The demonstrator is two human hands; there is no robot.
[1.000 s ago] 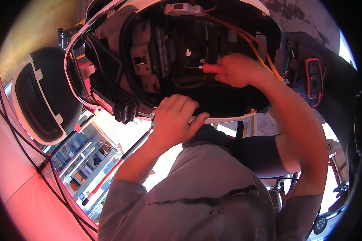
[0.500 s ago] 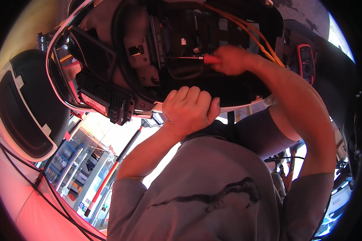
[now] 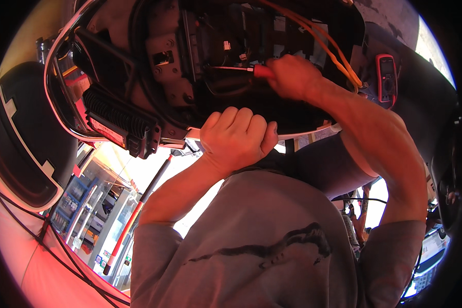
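Observation:
My right hand point(image 3: 296, 78) is closed round the red handle of a screwdriver point(image 3: 262, 71) inside the dark, open compartment point(image 3: 251, 110) of a vehicle body. The thin metal shaft points left, toward a metal bracket point(image 3: 175, 77); what its tip touches is too dark to tell. Curled over the compartment's near edge, my left hand point(image 3: 237, 138) grips the pale rim point(image 3: 193, 134). Beyond the shaft, a small white connector point(image 3: 227, 45) shows on the compartment's inner side. Thick orange cables point(image 3: 327, 45) run above my right hand and forearm.
A red and black multimeter point(image 3: 387, 77) lies to the right of the compartment. On the left is a black finned unit point(image 3: 119, 114) beside the rim. A large black case-like part point(image 3: 33, 120) with pale edging stands farther left, with black cables point(image 3: 43, 226) below it.
The view has shifted slightly, so the compartment and the things around it appear farther left. Both hands keep their grips, and the screwdriver stays in nearly the same place against the bracket.

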